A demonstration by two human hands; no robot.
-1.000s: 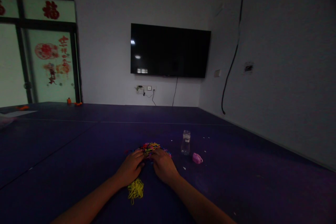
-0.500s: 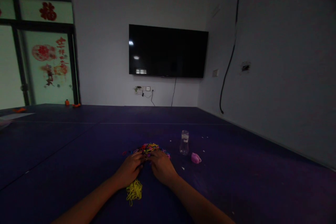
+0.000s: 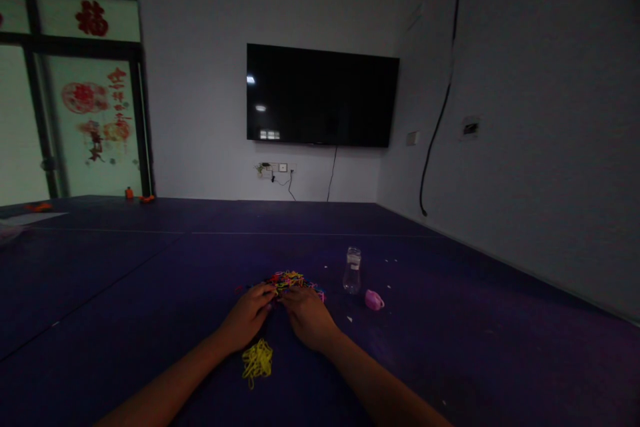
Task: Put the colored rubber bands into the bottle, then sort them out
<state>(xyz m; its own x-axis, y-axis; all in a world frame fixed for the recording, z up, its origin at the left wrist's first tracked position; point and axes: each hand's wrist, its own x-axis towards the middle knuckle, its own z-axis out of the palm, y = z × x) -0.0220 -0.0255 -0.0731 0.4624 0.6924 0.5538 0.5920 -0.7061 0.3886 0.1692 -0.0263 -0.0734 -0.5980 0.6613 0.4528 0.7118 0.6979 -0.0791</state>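
A loose pile of multicoloured rubber bands (image 3: 290, 278) lies on the purple tabletop. My left hand (image 3: 247, 312) reaches its near left side, fingertips touching the bands and thumb held apart below. From the right, my right hand (image 3: 307, 315) rests over the pile's near edge, its bent fingers close together among the bands; its thumb and fingertips are partly hidden. Closer to me, below my left hand, is a separate heap of yellow rubber bands (image 3: 257, 361). Right of the pile stands a clear bottle (image 3: 352, 273), uncapped, with a pink cap (image 3: 373, 300) beside it.
The broad purple table (image 3: 150, 307) reaches to the back wall, with seams across it. White scraps (image 3: 349, 319) are scattered near the bottle. Small orange objects (image 3: 146, 199) sit at the far left edge. A television (image 3: 323, 97) hangs on the wall, and a black cable (image 3: 436, 127) dangles at right.
My left hand has shifted slightly away from the right hand, and its fingertips now sit a little apart from it. The yellow heap, bottle and cap stay where they were.
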